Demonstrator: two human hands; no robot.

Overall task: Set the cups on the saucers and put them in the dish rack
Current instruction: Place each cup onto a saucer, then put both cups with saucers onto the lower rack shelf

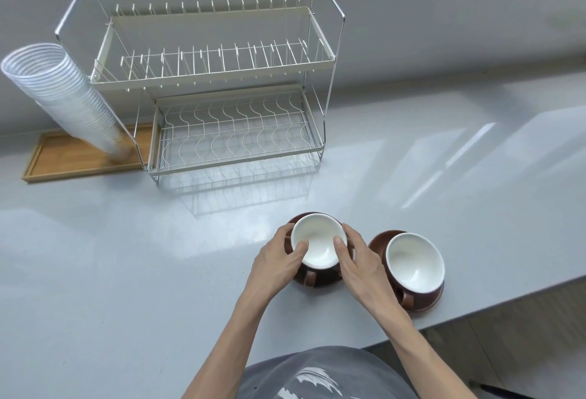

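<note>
Two brown cups with white insides sit on brown saucers near the counter's front edge. My left hand point(279, 260) and my right hand point(358, 262) clasp the left cup point(318, 237) from both sides, thumbs over its rim. Its saucer point(317, 281) shows beneath, and I cannot tell whether it is lifted. The right cup point(415, 264) stands untouched on its saucer point(379, 240). The two-tier wire dish rack point(234, 132) stands empty at the back of the counter.
A tall leaning stack of clear plastic cups point(63, 94) rests on a wooden tray point(63, 157) left of the rack. The grey counter point(126, 256) ends in an angled edge at the right, close to the right saucer. A wall runs behind the rack.
</note>
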